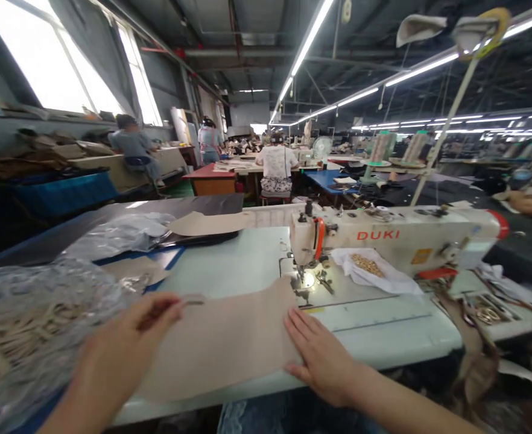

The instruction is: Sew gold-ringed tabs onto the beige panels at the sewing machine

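Note:
A beige fabric panel (pixel 230 343) lies flat on the pale sewing table (pixel 223 265), its upper right corner beside the needle area of the sewing machine (pixel 383 238). My right hand (pixel 323 358) rests flat on the panel's right edge, fingers stretched out. Over the panel's left side, my left hand (pixel 128 349) is blurred, thumb and fingers pinched together. A small thin dark strip (pixel 195 302) shows at its fingertips, too unclear to name. The machine's lamp lights the plate under the needle.
Clear plastic bags (pixel 49 325) with beige strips crowd the left. Another beige panel (pixel 207 223) lies behind. A white cloth (pixel 345 265) holding small gold-coloured pieces sits on the machine bed. At right is a tray of metal rings (pixel 487 313). Several people work farther back.

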Demonstrator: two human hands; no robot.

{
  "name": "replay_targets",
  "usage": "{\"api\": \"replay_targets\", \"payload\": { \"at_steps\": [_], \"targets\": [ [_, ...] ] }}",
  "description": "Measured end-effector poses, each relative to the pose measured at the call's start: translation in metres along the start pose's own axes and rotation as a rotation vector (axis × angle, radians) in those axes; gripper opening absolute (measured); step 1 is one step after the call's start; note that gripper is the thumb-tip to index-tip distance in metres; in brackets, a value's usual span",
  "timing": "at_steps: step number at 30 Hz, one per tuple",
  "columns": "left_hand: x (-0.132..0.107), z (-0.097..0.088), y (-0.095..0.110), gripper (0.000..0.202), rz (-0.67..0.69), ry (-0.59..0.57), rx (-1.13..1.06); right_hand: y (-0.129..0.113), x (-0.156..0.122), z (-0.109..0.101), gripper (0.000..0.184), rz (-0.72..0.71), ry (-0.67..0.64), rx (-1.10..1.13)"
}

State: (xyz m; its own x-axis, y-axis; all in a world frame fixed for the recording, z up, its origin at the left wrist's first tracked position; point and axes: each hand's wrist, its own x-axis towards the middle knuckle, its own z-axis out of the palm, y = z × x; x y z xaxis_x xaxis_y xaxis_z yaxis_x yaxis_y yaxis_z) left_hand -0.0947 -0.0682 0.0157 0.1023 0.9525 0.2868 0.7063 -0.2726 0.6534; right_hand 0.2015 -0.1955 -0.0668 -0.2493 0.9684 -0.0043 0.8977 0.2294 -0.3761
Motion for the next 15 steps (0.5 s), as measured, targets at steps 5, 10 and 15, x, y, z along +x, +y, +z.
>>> {"api": "replay_targets", "payload": {
  "at_steps": [5, 10, 15],
  "targets": [
    [0.007, 0.112, 0.057, 0.038, -0.113, -0.390, -0.377, -0.004, -0.006, 0.006, 0.079, 0.008, 0.026, 0.003],
    [0.034, 0.162, 0.067, 0.029, -0.080, -0.429, -0.315, -0.001, -0.003, 0.012, 0.079, 0.021, 0.014, 0.024],
    [0.041, 0.168, 0.065, 0.025, -0.057, -0.382, -0.248, 0.004, 0.010, 0.013, 0.081, -0.002, -0.018, 0.045]
  ]
}}
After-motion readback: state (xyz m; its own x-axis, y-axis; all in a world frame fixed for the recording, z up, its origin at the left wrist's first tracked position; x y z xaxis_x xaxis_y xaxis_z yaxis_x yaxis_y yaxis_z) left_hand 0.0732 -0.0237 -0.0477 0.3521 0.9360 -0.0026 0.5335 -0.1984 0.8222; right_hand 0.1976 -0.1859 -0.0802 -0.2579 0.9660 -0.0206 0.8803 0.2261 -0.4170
